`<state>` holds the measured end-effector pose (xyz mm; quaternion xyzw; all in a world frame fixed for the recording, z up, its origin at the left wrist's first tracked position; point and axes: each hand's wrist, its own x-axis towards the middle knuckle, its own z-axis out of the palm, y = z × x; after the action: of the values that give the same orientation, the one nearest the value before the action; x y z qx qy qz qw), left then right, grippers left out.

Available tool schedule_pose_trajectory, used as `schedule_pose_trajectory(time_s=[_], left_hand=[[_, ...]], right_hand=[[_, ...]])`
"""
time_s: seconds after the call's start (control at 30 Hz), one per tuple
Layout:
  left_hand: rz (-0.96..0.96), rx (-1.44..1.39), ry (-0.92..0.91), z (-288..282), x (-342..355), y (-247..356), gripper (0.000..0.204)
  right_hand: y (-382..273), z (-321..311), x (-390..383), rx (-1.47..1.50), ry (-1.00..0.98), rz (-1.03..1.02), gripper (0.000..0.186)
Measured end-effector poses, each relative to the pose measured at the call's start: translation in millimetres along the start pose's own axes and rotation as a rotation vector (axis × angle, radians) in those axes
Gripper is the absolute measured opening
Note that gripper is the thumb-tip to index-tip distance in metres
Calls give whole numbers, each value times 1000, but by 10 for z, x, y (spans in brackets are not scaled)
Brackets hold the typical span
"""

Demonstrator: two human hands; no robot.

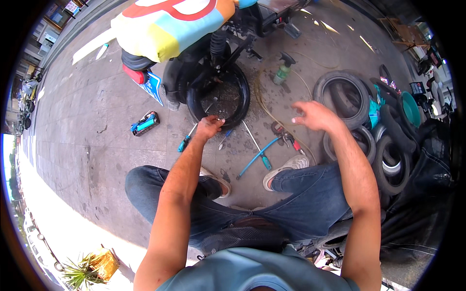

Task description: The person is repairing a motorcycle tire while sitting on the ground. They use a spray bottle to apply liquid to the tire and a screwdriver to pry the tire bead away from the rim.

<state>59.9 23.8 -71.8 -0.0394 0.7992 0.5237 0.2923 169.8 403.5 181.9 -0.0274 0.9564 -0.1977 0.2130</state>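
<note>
My left hand (211, 125) grips the near rim of a black tyre (241, 104), which lies tilted by the rear of a two-wheeler (213, 58) under a colourful cover (170, 29). My right hand (308, 114) is open in the air right of the tyre, fingers apart. Teal-handled screwdrivers (266, 160) and a blue-handled one (182, 144) lie around the tyre. A gauge with a red fitting (294, 144) and blue hose (257, 155) lies below my right hand. A green spray bottle (282, 73) stands behind on the floor.
A pile of tyres (392, 165) is at my right, with a teal basin (410, 109) behind. A blue-and-black tool (144, 123) lies at left. A thin hose (263, 104) runs across the floor. A potted plant (77, 275) stands at lower left.
</note>
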Motion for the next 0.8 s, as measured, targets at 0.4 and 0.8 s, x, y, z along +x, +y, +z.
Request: schedule_pose_trajectory(time_s=[0.4,0.8], left_hand=[[10,-23,-21,-8,29,-43,67],[-13,-28,-35,5,27,-34,66]], right_hand=[[-1,-2,6,1,-15,9,55],[-192,73,-8,-10,-33,11,85]])
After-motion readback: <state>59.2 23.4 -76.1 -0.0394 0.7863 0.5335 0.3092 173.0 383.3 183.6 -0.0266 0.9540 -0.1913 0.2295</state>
